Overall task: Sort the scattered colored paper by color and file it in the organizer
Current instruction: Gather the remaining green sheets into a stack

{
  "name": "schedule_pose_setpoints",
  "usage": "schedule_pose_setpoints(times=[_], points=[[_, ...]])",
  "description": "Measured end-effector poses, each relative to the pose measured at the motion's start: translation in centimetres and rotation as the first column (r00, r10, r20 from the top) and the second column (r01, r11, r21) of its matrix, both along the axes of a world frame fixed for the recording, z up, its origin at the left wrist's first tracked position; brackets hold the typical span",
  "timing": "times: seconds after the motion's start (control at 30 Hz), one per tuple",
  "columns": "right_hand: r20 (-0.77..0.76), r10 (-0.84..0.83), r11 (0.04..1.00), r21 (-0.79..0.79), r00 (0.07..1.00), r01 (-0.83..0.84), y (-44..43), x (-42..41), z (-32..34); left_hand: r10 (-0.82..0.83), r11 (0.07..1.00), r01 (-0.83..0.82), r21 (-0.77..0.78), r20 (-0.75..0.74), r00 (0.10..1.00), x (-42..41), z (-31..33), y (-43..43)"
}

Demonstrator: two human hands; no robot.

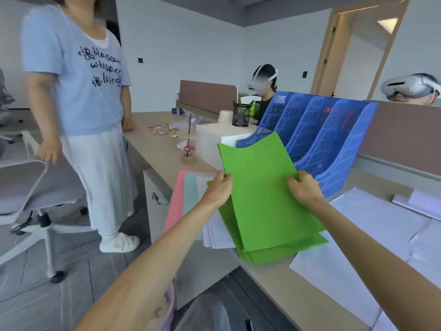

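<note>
1. An office with pale walls fills the frame. A light wooden desk runs from centre left to lower right, and a person in a blue T-shirt stands at upper left.
2. The blue mesh organizer stands on the desk right of centre. Its slots lean back, and something red shows through the mesh of the right-hand ones.
3. White sheets lie spread over the desk at lower right. A pink sheet with paler sheets on top lies left of centre.
4. The green paper, a stack held up at mid-frame, has its top edge just before the organizer's leftmost slot.
5. The left hand pinches the stack's left edge with curled fingers, and the right hand pinches the right edge likewise.
6. Risks, as I judge them:
   - The lower sheets are fanned out of line, so loose ones could slide free.
   - The top edge bows, so it may snag a divider and crumple.
   - Unsquared corners could split across two slots.
</note>
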State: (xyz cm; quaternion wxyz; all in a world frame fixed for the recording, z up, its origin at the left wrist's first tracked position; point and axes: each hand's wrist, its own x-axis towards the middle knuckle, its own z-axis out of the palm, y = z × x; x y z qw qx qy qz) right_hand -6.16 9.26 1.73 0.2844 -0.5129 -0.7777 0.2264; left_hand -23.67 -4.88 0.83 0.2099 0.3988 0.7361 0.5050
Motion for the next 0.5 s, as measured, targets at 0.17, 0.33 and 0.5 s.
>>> schedule_pose_setpoints(times=[0.17, 0.33, 0.5], points=[[0.155, -0.01, 0.999, -0.051, 0.988, 0.018, 0.0, -1.1, -1.1, -0.062, 0.994, 0.055, -0.094, -0.065, 0.996, -2.6, -1.5, -0.6], [0.298, -0.064, 0.998, 0.005, 0.952, 0.066, -0.1, -1.3, -2.1, -0.171, 0.962, 0.145, -0.232, -0.096, 0.981, -3.4, -2.5, -1.0], [0.386, -0.056, 0.998, 0.006, 0.921, 0.058, -0.2, -1.6, -3.3, -0.156, 0.947, 0.095, -0.306, -0.183, 0.971, -4.3, -3.7, -0.4]])
